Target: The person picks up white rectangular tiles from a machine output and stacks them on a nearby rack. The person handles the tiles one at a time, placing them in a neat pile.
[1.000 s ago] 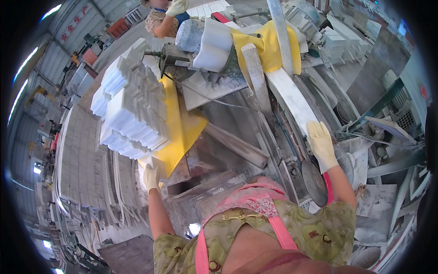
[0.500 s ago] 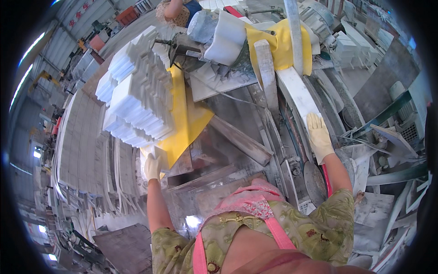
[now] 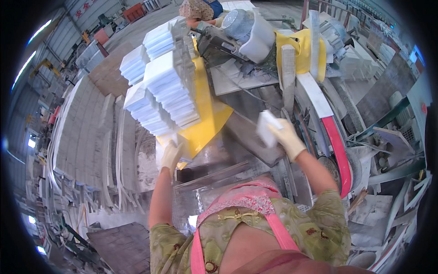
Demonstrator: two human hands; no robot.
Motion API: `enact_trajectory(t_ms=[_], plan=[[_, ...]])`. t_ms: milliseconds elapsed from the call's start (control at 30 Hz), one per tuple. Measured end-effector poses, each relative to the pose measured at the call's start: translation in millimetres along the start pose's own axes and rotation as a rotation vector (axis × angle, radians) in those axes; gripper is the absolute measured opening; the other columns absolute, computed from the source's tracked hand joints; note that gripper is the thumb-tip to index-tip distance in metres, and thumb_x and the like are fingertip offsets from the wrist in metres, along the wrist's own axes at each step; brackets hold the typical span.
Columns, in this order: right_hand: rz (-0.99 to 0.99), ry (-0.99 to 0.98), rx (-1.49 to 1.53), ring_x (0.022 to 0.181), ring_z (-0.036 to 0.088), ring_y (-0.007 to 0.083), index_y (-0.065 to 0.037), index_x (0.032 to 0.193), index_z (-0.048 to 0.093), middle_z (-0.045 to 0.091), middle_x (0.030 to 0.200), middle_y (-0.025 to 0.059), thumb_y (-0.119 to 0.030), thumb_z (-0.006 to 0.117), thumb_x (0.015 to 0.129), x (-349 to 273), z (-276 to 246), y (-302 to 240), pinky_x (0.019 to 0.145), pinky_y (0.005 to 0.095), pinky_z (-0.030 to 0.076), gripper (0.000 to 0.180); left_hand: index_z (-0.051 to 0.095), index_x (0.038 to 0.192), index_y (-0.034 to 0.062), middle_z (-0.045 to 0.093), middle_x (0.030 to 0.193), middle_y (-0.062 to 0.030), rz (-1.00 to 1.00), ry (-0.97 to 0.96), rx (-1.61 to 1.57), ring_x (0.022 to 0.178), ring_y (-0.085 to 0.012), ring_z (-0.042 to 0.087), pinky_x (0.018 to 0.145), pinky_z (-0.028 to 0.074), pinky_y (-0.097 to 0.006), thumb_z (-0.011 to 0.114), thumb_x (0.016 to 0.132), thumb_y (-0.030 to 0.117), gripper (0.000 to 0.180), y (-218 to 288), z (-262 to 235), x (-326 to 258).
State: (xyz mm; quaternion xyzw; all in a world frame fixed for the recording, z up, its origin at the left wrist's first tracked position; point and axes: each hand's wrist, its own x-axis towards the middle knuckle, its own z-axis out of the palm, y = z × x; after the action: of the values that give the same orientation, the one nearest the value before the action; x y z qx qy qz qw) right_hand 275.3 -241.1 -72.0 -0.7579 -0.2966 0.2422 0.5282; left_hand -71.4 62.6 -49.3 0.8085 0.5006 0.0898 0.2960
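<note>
My right hand (image 3: 288,139), in a pale glove, grips a small white stone tile (image 3: 268,129) and holds it up in front of me. On the left, my gloved left hand (image 3: 172,155) is closed about another white tile (image 3: 169,138) at the near end of the stacks; motion blur softens its fingers. Several tall stacks of white tiles (image 3: 171,82) stand beyond it, beside a yellow sheet (image 3: 205,130). To the right of my right hand runs a long white strip (image 3: 315,96), which meets a red strip (image 3: 336,155) at its near end.
A dusty motor (image 3: 239,23) sits at the far middle, near another person (image 3: 200,10). Yellow cloth (image 3: 299,50) hangs by two upright posts. Grey slabs (image 3: 80,128) stand at left. Stone offcuts and a green bar (image 3: 397,173) lie at right.
My right hand has left the white strip and moved left, now with a tile in it. More of the red strip shows. The whole view has shifted; my left hand stays by the stacks.
</note>
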Motion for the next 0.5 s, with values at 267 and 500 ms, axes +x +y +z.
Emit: enact_trajectory(t_ms=[267, 500], plan=[[-0.091, -0.067, 0.180, 0.095, 0.072, 0.0312, -0.008, 0.119, 0.069, 0.073, 0.103, 0.0165, -0.046, 0.067, 0.089, -34, 258, -75, 0.081, 0.0405, 0.054, 0.048, 0.061, 0.110, -0.0114, 0.065, 0.108, -0.0355, 0.003, 0.022, -0.023, 0.108, -0.0476, 0.063, 0.093, 0.048, -0.050, 0.059, 0.090, 0.042, 0.057, 1, -1, -17], [-0.153, -0.089, -0.035, 0.093, 0.069, 0.0395, -0.011, 0.115, 0.061, 0.071, 0.099, 0.0204, -0.049, 0.063, 0.092, -42, 294, -87, 0.079, 0.0491, 0.053, 0.045, 0.055, 0.128, -0.0111, 0.063, 0.123, -0.0333, -0.058, 0.028, -0.294, 0.113, -0.0428, 0.064, 0.097, 0.048, -0.047, 0.052, 0.096, 0.057, 0.075, 18, 6, -46]])
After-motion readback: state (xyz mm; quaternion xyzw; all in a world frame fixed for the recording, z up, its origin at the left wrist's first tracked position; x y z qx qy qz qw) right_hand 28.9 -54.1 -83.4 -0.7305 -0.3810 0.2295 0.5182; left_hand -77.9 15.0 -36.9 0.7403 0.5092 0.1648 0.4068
